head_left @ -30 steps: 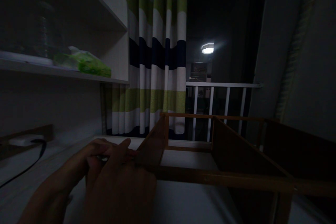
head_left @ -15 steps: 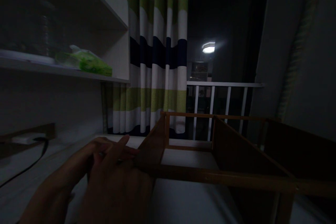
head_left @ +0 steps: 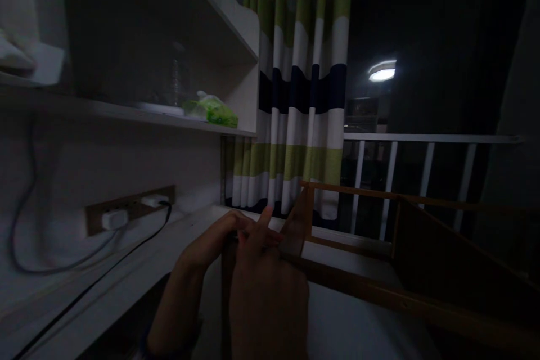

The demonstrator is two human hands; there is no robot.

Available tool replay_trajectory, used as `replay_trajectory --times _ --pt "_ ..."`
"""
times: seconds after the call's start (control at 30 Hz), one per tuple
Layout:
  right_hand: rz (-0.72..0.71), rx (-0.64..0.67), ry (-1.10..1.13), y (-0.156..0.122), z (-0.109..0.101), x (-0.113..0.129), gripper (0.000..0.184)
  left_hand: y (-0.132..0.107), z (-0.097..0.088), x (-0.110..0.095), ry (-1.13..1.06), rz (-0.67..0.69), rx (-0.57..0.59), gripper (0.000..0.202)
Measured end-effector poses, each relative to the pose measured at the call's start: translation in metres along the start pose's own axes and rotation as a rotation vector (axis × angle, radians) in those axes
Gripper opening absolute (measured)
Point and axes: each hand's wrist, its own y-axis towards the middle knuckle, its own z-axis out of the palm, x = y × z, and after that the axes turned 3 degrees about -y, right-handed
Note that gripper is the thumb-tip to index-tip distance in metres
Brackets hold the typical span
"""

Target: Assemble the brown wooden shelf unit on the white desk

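Observation:
In dim light, my left hand and my right hand meet at the near left corner of a brown wooden rack frame that lies on a white surface. The left hand's fingers curl onto the frame's corner post. The right hand lies over the corner with its index finger raised and its other fingers bent; what they pinch, if anything, is hidden. The frame has a dark upright panel in its middle.
A white shelf on the left wall carries a green packet and a clear bottle. Below it a power strip holds plugs with cables trailing. A striped curtain and a white railing stand behind.
The view has swung left, showing more of the shelf and the power strip. Both hands stay at the frame's corner, and the corner post now shows below them.

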Motion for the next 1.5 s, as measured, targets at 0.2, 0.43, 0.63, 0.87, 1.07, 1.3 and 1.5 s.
replay_trajectory --times 0.2,0.43,0.63,0.87,1.07,1.3,1.5 --pt "0.238 0.0 -0.036 0.007 -0.011 0.009 0.045 -0.002 -0.006 0.016 0.07 0.048 -0.026 0.032" --pt "0.533 -0.074 -0.168 0.013 -0.011 0.008 0.048 -0.002 -0.004 0.015 -0.025 -0.017 -0.018 0.03" --pt "0.521 -0.087 -0.228 0.012 -0.014 0.007 0.047 0.003 -0.002 0.009 -0.071 -0.055 0.027 0.029" --pt "0.402 -0.036 -0.208 0.009 -0.032 0.001 0.043 -0.005 -0.008 0.023 0.044 -0.087 -0.112 0.029" --pt "0.361 0.005 -0.14 0.0 -0.045 -0.002 0.033 -0.006 -0.009 0.023 0.096 -0.091 -0.131 0.029" --pt "0.345 0.016 -0.037 -0.006 -0.043 -0.007 0.039 -0.004 -0.005 0.014 0.087 -0.039 -0.032 0.035" --pt "0.417 0.003 -0.03 -0.003 -0.043 -0.003 0.029 -0.003 -0.004 0.013 0.045 -0.042 0.002 0.04"
